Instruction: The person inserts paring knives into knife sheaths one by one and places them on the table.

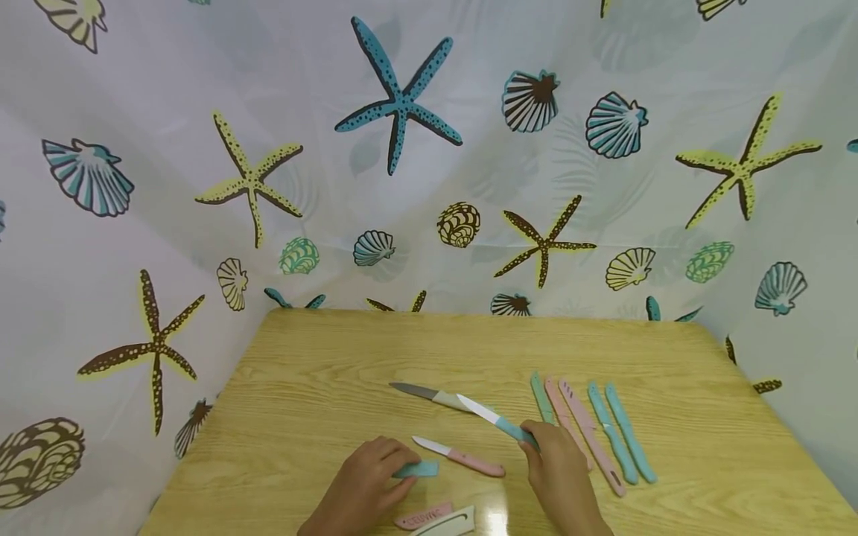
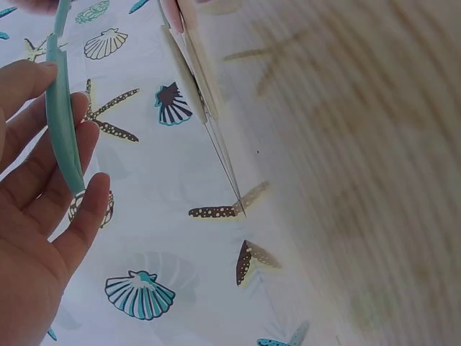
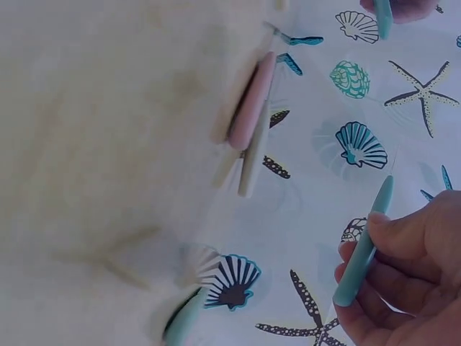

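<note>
My left hand (image 1: 369,480) pinches a light blue blade sheath (image 1: 421,469) between thumb and fingers, low over the table. In the left wrist view the sheath (image 2: 63,130) lies along the fingers. My right hand (image 1: 559,465) grips the blue handle of a paring knife (image 1: 512,429), its pale blade pointing up and left, away from the sheath. The right wrist view shows the thumb on that knife's handle (image 3: 364,259). Between the hands lies a pink-handled knife (image 1: 472,461) with its blade bare. Farther back is a cream-handled knife (image 1: 449,400) with a grey blade.
A pink sheath (image 1: 429,514) and a white sheath (image 1: 449,522) lie at the table's near edge. To the right, several green, pink and blue knives (image 1: 590,424) lie side by side. A shell-print cloth (image 1: 469,164) hangs around the wooden table (image 1: 322,357).
</note>
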Demonstrator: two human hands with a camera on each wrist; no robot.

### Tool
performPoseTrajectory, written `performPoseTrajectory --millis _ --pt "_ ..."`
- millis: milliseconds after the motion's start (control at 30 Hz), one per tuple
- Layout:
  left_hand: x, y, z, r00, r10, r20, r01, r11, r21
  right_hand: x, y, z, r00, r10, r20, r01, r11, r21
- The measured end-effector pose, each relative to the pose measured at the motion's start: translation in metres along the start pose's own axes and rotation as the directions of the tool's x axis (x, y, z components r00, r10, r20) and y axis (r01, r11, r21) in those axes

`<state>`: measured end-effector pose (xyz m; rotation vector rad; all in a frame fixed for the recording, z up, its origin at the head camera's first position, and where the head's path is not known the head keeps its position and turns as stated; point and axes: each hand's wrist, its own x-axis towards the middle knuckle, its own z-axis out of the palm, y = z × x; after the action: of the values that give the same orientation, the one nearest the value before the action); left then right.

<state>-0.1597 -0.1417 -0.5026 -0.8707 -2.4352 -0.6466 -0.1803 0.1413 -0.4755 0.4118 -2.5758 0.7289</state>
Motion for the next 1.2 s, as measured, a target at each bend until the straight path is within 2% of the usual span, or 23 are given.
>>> performPoseTrajectory --millis 133,300,433,700,967,1200 --pt "0.002 0.001 -0.001 0.999 0.019 -0.029 -0.019 1.0 -0.012 -0.014 0.003 -0.001 1.0 0.001 -0.008 -0.001 1.0 -0.001" --pt "0.005 0.003 -0.003 0.998 0.035 -0.05 -0.036 0.999 -0.028 -0.026 0.004 -0.002 0.999 0.013 0.046 -0.013 1.0 -0.001" --pt "0.007 0.003 -0.004 0.997 0.029 -0.067 -0.031 0.999 -0.032 -0.031 0.001 -0.002 0.997 0.0 0.078 -0.001 1.0 0.003" --pt "0.013 0.004 -0.007 0.992 0.059 -0.108 -0.063 0.997 -0.034 -0.035 -0.014 -0.01 0.982 0.004 0.191 -0.005 1.0 0.007" --pt "0.013 0.005 -0.007 0.994 0.064 -0.09 -0.068 0.997 -0.04 -0.037 -0.027 -0.015 0.99 -0.039 0.134 0.038 0.999 0.01" --pt "0.012 0.003 -0.008 0.993 0.077 -0.094 -0.081 0.996 -0.039 -0.038 -0.026 -0.019 0.992 -0.058 0.111 0.059 0.998 -0.009"
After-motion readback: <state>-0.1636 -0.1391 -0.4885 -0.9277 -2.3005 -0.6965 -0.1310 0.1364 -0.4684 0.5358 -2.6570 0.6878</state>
